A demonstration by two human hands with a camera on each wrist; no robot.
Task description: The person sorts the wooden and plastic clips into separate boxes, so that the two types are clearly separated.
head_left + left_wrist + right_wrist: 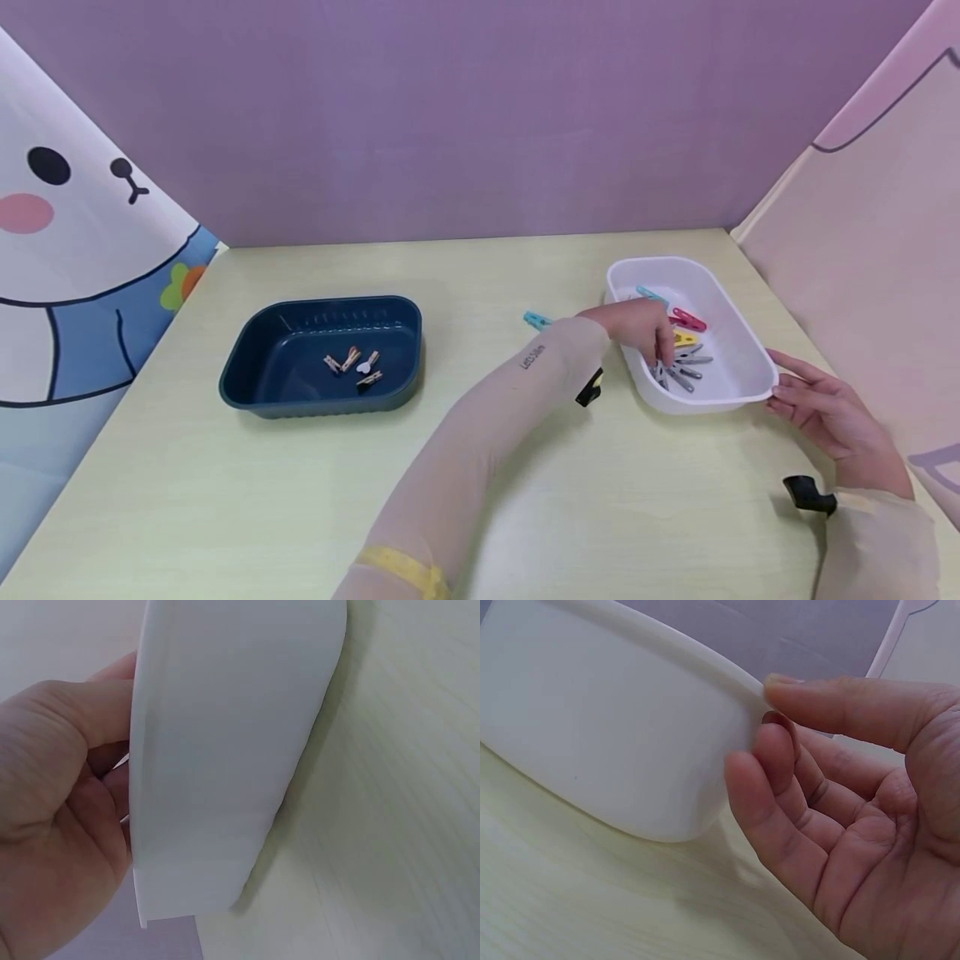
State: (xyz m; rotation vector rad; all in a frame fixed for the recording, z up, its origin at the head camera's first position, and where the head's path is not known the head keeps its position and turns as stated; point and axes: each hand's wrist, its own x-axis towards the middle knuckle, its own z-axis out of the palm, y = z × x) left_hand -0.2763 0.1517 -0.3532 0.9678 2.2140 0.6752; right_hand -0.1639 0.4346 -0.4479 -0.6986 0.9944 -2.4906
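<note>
A white plastic tub (738, 371) stands on the right side of the table. It holds several grey clothespins (681, 380), a red clothespin (690, 320), a yellow clothespin (685, 338) and a light blue clothespin (651, 294). My left hand (639, 323) reaches over the tub's left rim, fingers pointing down at the grey clothespins. In the left wrist view, the tub wall (217, 750) hides the fingertips, so whether they pinch anything is unclear. With thumb on top and fingers below, my right hand (855, 817) grips the rim at the tub's near right corner.
A dark blue tub (258, 354) on the left holds several small wooden clothespins (350, 358). One teal clothespin (537, 320) lies on the table just beyond the left sleeve (487, 425). A purple wall backs the table (225, 500), with printed panels at both sides.
</note>
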